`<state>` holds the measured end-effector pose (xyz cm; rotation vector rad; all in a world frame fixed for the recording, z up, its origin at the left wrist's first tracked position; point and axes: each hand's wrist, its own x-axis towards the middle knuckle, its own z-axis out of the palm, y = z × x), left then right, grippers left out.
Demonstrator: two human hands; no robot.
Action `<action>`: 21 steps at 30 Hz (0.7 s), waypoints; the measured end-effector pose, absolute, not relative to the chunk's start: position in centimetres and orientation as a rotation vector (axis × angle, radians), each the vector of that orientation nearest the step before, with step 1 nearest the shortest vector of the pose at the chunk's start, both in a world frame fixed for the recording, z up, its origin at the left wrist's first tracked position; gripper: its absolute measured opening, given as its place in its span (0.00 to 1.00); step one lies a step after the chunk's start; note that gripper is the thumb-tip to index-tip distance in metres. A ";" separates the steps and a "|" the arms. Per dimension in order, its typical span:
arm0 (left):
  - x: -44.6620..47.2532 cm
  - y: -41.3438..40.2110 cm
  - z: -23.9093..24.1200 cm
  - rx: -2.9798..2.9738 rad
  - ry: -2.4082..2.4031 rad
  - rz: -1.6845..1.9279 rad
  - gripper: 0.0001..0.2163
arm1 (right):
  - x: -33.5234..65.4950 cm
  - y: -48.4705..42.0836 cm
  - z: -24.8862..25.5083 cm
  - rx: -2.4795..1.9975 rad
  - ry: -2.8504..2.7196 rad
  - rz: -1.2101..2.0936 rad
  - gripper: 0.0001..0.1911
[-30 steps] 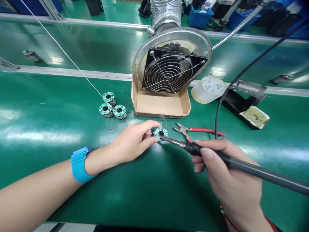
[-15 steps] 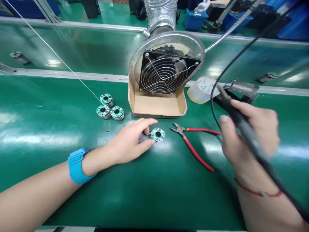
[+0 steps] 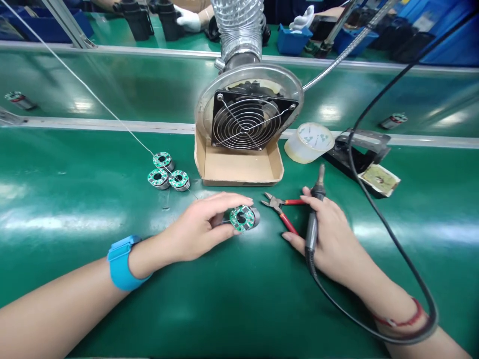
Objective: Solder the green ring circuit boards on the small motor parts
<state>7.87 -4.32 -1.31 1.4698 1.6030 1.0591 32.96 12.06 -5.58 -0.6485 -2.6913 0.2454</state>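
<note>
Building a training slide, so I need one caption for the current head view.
Left hand grips a ring-shaped part; right hand holds a soldering iron.

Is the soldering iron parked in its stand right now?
No, the soldering iron is in the right hand, apart from the stand beyond it.

Your left hand (image 3: 198, 227) pinches a ring-shaped circuit-board part (image 3: 236, 224). Your right hand (image 3: 337, 239) carries the soldering iron (image 3: 312, 227), tip up, thumb and fingers at the red-handled pliers (image 3: 275, 203). Three similar parts (image 3: 183, 185) cluster leftward; fan (image 3: 245, 130) faces you above a cardboard tray (image 3: 241, 172).
</note>
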 end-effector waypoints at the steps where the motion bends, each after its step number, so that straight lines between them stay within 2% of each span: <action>1: 7.9 -4.4 -1.3 1.422 1.600 1.066 0.21 | 32.9 12.0 -5.5 -0.661 -2.710 0.246 0.32; 4: 8.1 -4.7 -1.3 1.309 1.594 1.083 0.20 | 33.0 11.6 -5.2 -0.626 -2.706 0.194 0.18; 7: 8.2 -4.7 -1.3 1.288 1.643 1.089 0.18 | 33.5 11.5 -5.1 -0.589 -2.640 0.124 0.11; 14: 8.6 -4.8 -1.0 1.440 1.730 1.131 0.12 | 32.7 10.8 -3.6 -0.570 -2.567 0.236 0.12; 21: 8.9 -5.1 -0.8 1.710 1.842 1.083 0.14 | 30.2 8.4 -1.1 -0.347 -2.774 0.287 0.16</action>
